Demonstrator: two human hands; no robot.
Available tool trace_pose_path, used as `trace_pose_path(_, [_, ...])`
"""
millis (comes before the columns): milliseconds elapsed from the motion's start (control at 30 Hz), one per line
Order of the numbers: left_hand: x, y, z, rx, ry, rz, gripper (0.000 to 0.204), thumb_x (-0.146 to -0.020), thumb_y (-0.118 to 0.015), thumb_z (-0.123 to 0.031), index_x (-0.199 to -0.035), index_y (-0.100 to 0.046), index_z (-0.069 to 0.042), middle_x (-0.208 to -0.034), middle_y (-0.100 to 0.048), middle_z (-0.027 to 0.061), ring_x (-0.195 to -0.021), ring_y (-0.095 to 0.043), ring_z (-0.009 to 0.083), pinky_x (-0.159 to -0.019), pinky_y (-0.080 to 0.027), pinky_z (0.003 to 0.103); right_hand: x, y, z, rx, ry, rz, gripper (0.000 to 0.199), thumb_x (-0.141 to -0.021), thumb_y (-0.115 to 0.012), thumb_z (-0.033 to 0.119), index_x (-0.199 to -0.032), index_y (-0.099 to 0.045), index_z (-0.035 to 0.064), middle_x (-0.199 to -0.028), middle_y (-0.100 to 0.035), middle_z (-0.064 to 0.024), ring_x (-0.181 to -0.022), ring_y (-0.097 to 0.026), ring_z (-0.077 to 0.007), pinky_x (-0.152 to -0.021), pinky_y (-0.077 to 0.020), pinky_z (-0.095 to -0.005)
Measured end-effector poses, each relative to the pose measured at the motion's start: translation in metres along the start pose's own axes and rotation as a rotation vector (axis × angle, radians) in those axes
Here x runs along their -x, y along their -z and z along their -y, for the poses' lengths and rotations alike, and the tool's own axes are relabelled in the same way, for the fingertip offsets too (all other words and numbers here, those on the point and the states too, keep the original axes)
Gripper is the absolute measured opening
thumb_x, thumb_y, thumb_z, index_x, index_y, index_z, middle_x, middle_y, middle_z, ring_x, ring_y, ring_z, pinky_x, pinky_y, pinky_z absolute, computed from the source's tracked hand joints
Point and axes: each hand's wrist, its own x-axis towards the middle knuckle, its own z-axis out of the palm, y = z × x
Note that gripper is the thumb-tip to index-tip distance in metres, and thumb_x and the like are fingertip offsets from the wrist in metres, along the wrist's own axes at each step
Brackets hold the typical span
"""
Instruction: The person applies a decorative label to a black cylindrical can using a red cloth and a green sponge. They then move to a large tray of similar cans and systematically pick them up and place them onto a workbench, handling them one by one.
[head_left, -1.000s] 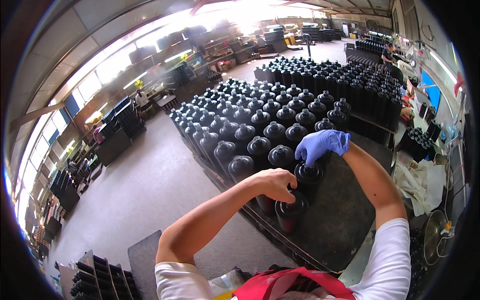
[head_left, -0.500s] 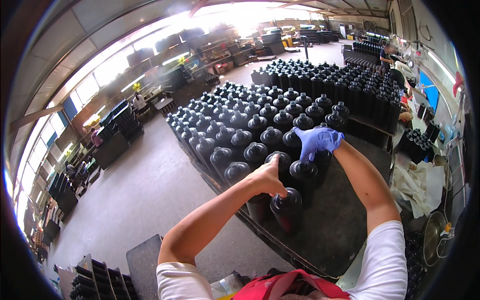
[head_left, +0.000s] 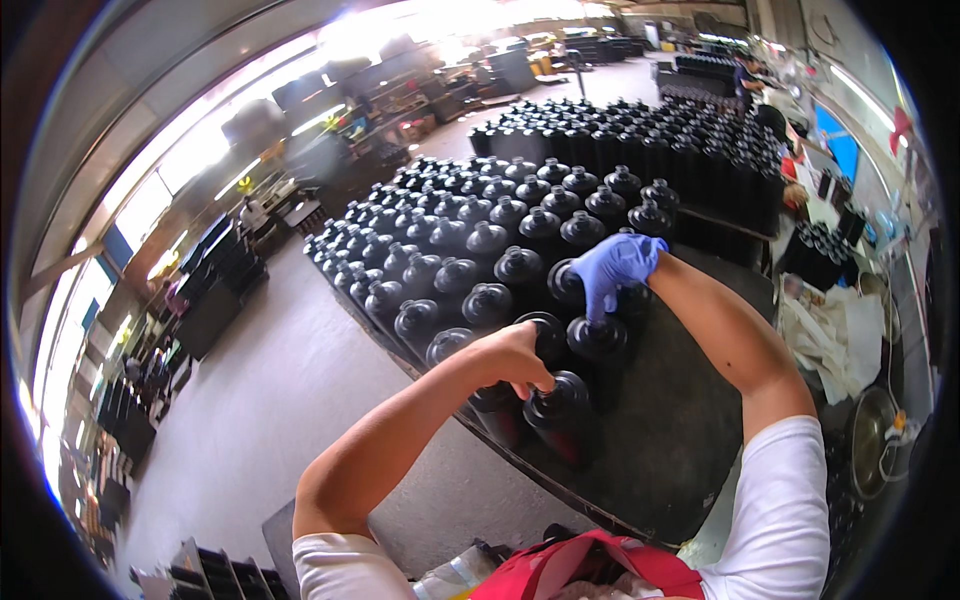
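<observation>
Black bottles with rounded shoulders and narrow necks stand upright in close rows on a dark table [head_left: 655, 440]. My bare left hand [head_left: 512, 357] is at the near edge of the group, its fingers spread between two necks. One fingertip is at the mouth of the nearest bottle [head_left: 560, 405], while others reach the bottle behind it [head_left: 547, 340]. My right hand [head_left: 615, 272], in a blue glove, bends down over the right edge of the rows. Its fingers are on the neck of one bottle [head_left: 597, 342] and beside another [head_left: 565, 283]; the exact grip is partly hidden.
Behind stands a second large batch of black bottles [head_left: 640, 135]. At the right are white cloth [head_left: 825, 335], a round metal pan [head_left: 873, 440] and more dark bottles [head_left: 815, 255]. Grey floor [head_left: 250, 400] lies left of the table. A person [head_left: 745, 85] works far off at the right.
The whole view has shifted, so the bottles and table appear further left. Both hands stay at the same bottles, with little visible movement relative to them.
</observation>
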Motion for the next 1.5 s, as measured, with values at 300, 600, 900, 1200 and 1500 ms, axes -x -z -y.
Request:
trace_pose_path(300, [0.022,-0.008,0.031,0.105,-0.134,-0.142,0.071,-0.063,-0.072,0.001,-0.126,-0.039,0.012,-0.073,-0.064,0.0147,-0.061,-0.065,0.018,-0.052,-0.051,0.027,0.07,-0.057,0.018,-0.278,0.009,-0.279,0.039,-0.064,-0.07,0.011,-0.098,-0.06,-0.0039,-0.079,-0.069,-0.0144,-0.069,-0.069,-0.0222,-0.057,-0.054,-0.0316])
trace_pose_path(600, [0.034,-0.042,-0.096,0.064,-0.498,0.151,0.059,-0.056,-0.07,0.005,-0.111,-0.047,0.007,-0.062,-0.058,0.0065,-0.056,-0.056,0.009,-0.05,-0.042,0.02,0.263,-0.145,-0.019,-0.413,-0.432,-0.455,0.06,-0.067,-0.07,0.01,-0.12,-0.049,-0.0085,-0.073,-0.066,-0.0116,-0.064,-0.066,-0.0176,-0.057,-0.0518,-0.0292])
trace_pose_path(900, [0.042,-0.167,-0.272,-0.465,-0.989,0.584,0.067,-0.06,-0.07,0.003,-0.119,-0.04,0.007,-0.061,-0.054,0.0012,-0.054,-0.047,0.003,-0.049,-0.036,0.019,0.451,-0.299,0.001,-0.712,-0.847,-0.939,0.066,-0.063,-0.071,0.006,-0.124,-0.048,-0.0038,-0.073,-0.063,-0.0104,-0.061,-0.063,-0.0174,-0.056,-0.0507,-0.0306])
trace_pose_path(1200, [-0.004,-0.354,-0.341,-0.77,-1.125,0.885,0.076,-0.061,-0.069,-0.006,-0.125,-0.033,0.015,-0.063,-0.061,0.0147,-0.056,-0.063,0.02,-0.052,-0.049,0.031,0.443,-0.505,-0.073,-1.0,-1.104,-1.15,0.052,-0.064,-0.071,0.011,-0.111,-0.053,-0.0002,-0.068,-0.062,-0.0097,-0.058,-0.06,-0.0168,-0.054,-0.0504,-0.0312])
trace_pose_path(1500, [-0.087,-0.524,-0.279,-0.905,-1.164,0.748,0.068,-0.059,-0.073,-0.016,-0.114,-0.038,0.006,-0.091,-0.062,0.029,-0.087,-0.062,0.0436,-0.074,-0.05,0.048,0.382,-0.648,-0.172,-0.944,-1.192,-1.049,0.073,-0.059,-0.072,0.025,-0.121,-0.045,-0.0008,-0.081,-0.065,-0.0217,-0.077,-0.065,-0.0379,-0.069,-0.0524,-0.0423])
